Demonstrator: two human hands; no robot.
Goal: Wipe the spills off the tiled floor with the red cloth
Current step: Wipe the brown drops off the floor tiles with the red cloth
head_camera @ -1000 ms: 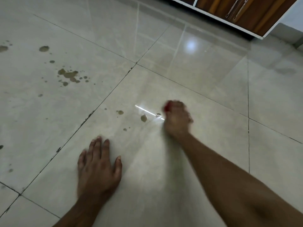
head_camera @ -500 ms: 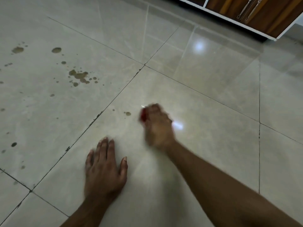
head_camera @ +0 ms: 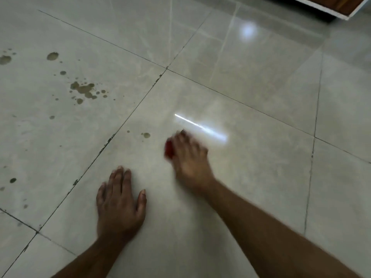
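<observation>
A person's right hand (head_camera: 189,157), blurred by motion, presses a red cloth (head_camera: 169,149) against the tiled floor (head_camera: 261,177) at the centre of the frame; the fingers are curled over the cloth, and only a small red edge shows at the hand's left side. The left hand (head_camera: 120,203) lies flat on the same tile at lower centre, fingers straight and close together, thumb spread to the right, holding nothing — it sits just left of and below the right hand, apart from it.

One small brown spill (head_camera: 146,135) remains on this tile, just left of and above the cloth, with a smaller dot to its left. Across the dark grout line (head_camera: 120,127), the tile at the left of the frame carries a larger cluster of brown spots (head_camera: 84,90) in the upper left, single drops (head_camera: 52,56) above it, and a partly cut-off blot (head_camera: 5,59) at the left edge. More small spots (head_camera: 13,180) sit lower down on the left.

A bright streak of reflected light (head_camera: 200,127) runs just above the right hand — a round glare (head_camera: 248,32) shines near the top. The base of a wooden cabinet (head_camera: 339,5) with white trim shows in the upper right corner.
</observation>
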